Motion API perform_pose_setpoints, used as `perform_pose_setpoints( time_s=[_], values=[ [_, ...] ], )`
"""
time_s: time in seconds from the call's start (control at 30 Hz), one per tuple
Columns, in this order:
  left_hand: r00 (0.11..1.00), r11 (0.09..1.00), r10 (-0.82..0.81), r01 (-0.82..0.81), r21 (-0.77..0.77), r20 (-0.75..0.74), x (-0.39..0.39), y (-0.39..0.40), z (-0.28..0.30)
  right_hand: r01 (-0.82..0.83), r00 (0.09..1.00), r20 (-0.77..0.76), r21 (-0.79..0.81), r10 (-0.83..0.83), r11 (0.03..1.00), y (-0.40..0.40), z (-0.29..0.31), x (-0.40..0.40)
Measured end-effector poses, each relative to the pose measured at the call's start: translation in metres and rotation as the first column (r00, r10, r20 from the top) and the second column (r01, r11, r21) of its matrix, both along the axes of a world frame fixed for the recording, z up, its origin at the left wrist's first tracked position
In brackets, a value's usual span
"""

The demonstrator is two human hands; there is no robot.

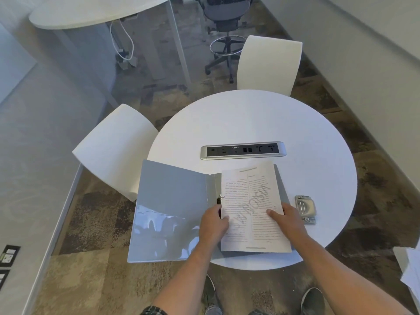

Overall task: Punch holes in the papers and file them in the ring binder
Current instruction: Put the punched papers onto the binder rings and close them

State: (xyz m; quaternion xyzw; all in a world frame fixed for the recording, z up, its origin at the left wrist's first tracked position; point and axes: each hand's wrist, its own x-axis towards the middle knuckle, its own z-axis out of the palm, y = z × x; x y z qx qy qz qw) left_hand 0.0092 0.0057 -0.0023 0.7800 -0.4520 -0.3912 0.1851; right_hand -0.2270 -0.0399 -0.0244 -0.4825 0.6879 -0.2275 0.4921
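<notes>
A grey ring binder (pixel 172 210) lies open on the round white table (pixel 261 119), its left cover hanging over the table's edge. Printed papers (pixel 251 201) lie on the binder's right half, next to the ring mechanism (pixel 220 198). My left hand (pixel 213 223) holds the papers' left edge near the lower ring, fingers curled at the margin. My right hand (pixel 288 218) rests on the papers' right side with fingers laid flat. A metal hole punch (pixel 305 208) sits on the table just right of my right hand.
A power and socket strip (pixel 243 150) is set in the table behind the binder. Two white chairs (pixel 116 148) (pixel 269 64) stand at the left and far side. More white papers (pixel 409 267) show at the right edge. My feet are on the carpet below.
</notes>
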Motion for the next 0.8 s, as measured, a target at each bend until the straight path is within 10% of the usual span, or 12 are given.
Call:
perform_pose_setpoints(
  time_s=[0.3, 0.63, 0.8],
  values=[
    [0.987, 0.995, -0.098, 0.099, 0.001, 0.129, -0.002, 0.004, -0.015, -0.083, 0.921, -0.385, -0.07, 0.05, 0.994, -0.005, -0.001, 0.006],
    [0.963, 0.993, -0.106, 0.117, -0.032, 0.246, -0.002, 0.006, -0.023, -0.806, 0.207, -0.877, 0.098, 0.433, 0.583, 0.024, -0.022, 0.042],
    [0.948, 0.987, -0.15, 0.158, -0.007, 0.281, -0.005, 0.006, -0.026, -0.781, 0.18, -0.717, 0.312, 0.673, 0.541, 0.024, -0.03, 0.045]
  ],
)
